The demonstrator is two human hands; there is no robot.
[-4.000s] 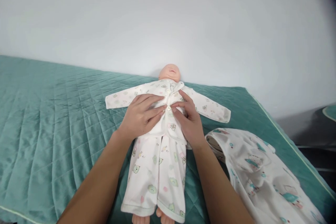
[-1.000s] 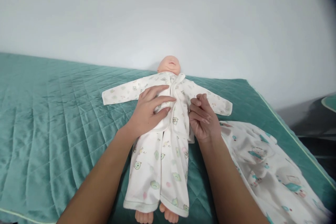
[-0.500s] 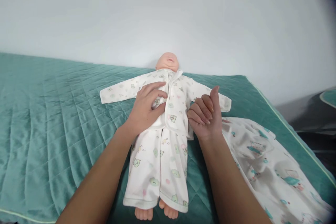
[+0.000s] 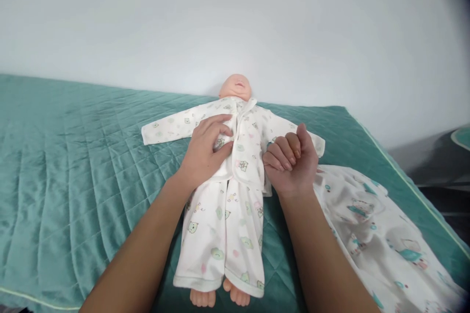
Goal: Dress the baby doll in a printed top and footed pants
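A baby doll (image 4: 235, 87) lies on its back on the green quilted cover, its bare toes showing at the bottom. It wears a white printed jacket (image 4: 243, 144), its front edges meeting down the middle, and matching trousers (image 4: 220, 234). My left hand (image 4: 209, 149) rests on the jacket's left half, fingers slightly curled and apart, fingertips near the front edge. Beside the jacket's right side is my right hand (image 4: 290, 159), palm turned up and fingers curled into a loose fist with the thumb up. Nothing shows in it.
A crumpled white cloth (image 4: 382, 225) with teal animal prints lies right of my right forearm. The quilted cover (image 4: 91, 166) spreads across the bed, its piped edge at the right. A pale wall (image 4: 235, 19) stands behind the doll's head.
My right thumb has bent in slightly and the right wrist has turned a little. My left hand stays in place on the jacket. The view has shifted slightly.
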